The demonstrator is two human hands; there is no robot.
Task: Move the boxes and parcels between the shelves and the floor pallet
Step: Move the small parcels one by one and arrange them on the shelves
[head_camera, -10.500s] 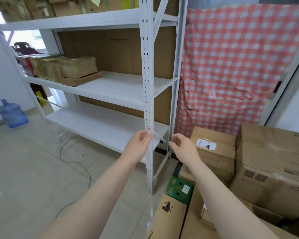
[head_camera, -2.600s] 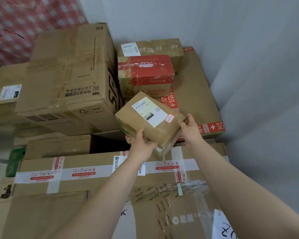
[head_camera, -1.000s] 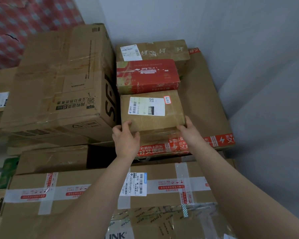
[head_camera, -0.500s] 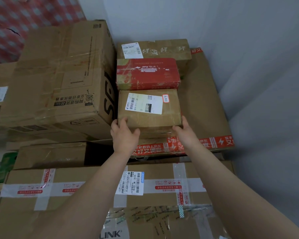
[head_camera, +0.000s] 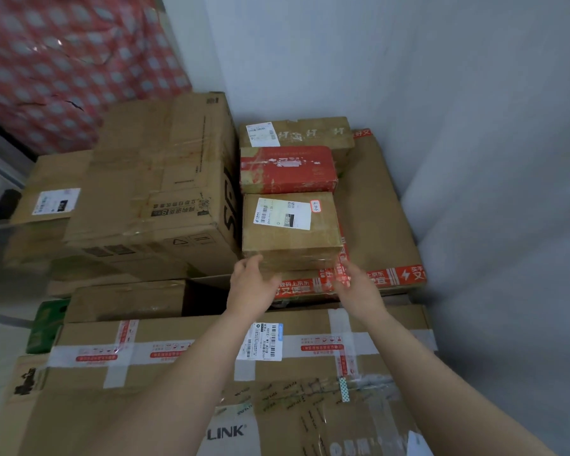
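Green box (head_camera: 45, 326) — mostly hidden, blurred

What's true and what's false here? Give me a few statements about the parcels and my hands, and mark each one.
1. The small brown parcel lies just in front of the red box. True.
2. Both hands grip that parcel. False: the left hand and right hand are open at its near edge, curled round nothing.
3. The parcel bears a white label on top. True.
4. The red box sits on top of the tall carton. False: it lies beside it, lower down, on the flat red-taped carton.
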